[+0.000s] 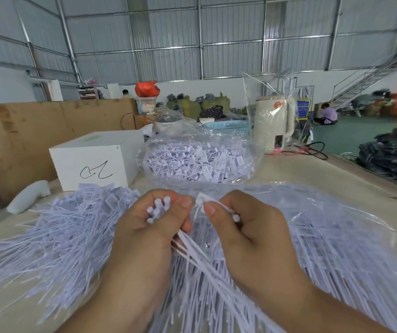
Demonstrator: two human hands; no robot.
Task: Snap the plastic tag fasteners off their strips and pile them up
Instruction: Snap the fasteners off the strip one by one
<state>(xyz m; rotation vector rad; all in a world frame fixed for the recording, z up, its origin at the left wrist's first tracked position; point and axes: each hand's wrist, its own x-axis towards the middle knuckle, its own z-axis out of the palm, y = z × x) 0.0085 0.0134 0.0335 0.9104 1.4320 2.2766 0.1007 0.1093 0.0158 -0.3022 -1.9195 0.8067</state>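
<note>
Left hand (pixel 155 221): fingers curled round a bunch of fasteners (pixel 157 209), round white heads protruding above the fist, thin tails (pixel 194 254) running down and to the right between the wrists. Right hand (pixel 243 227): thumb and fingers pinching a single fastener (pixel 201 200) by its flat tag end, directly beside the left thumb; further white heads visible under the curled fingers.

Below and left of the hands: loose pile of fasteners (pixel 65 227) fanned across the table (pixel 324 174), blurred. Below and right: more fasteners lying on a clear plastic sheet (pixel 324 217).

Behind the hands: clear bag of fasteners (pixel 200 159), mouth open. Left of the bag: white box (pixel 94 159) with a handwritten mark. Right of the bag: cream kettle (pixel 273 123) inside clear wrapping. Behind the bag: blue basket (pixel 228 127). At the table's left edge: brown board (pixel 24 131), standing upright.
</note>
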